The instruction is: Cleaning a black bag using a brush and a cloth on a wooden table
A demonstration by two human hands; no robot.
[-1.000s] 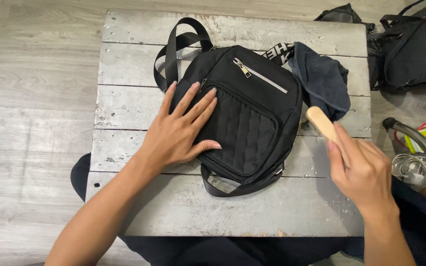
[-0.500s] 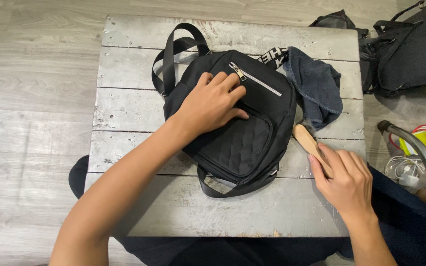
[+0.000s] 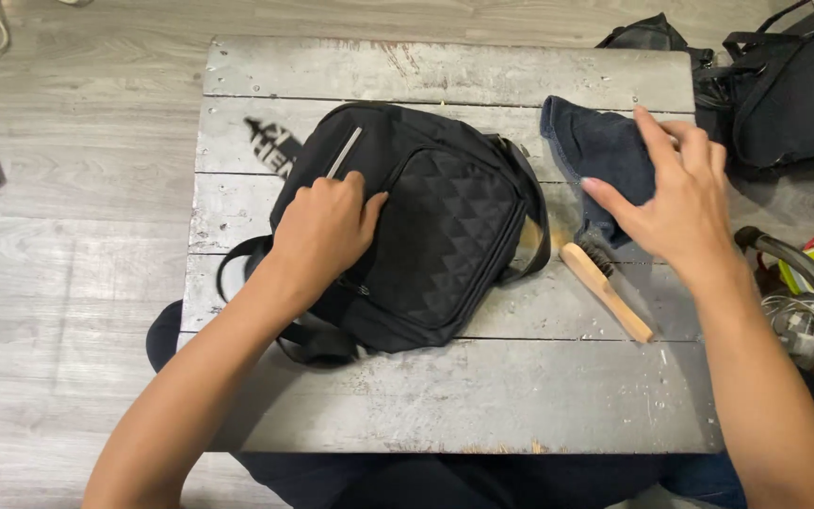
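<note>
Bag turned since half a second back: black backpack (image 3: pixel 416 221) swung round on the grey plank table (image 3: pixel 445 396), zip now toward the far-left, quilted front panel facing right, strap loop trailing off the near-left edge. Left hand (image 3: pixel 324 229) moved with it, lay fingers curled on the upper-left part of the pack near the silver zip pull (image 3: pixel 343 153); pressed down on fabric, possibly pinching a fold, could not tell from this angle. Brush dropped: wooden-handled brush (image 3: pixel 607 288) was in the right hand a moment earlier, now lay loose on the table just right of the pack, bristle end toward the cloth, handle pointing to the near-right. Right hand (image 3: pixel 671 203) went over to the dark blue cloth (image 3: pixel 595 151) at the far-right of the table, fingers spread and laid flat on it, nothing closed around the cloth yet. Judged as a swap of tools (brush down, cloth next) with the pack re-oriented for a different face; wiping not started as seen. Pack stayed near mid-table, held steady by the left hand. Other black bags (image 3: pixel 784 85) sat on the floor beyond the table's right corner, untouched.
</note>
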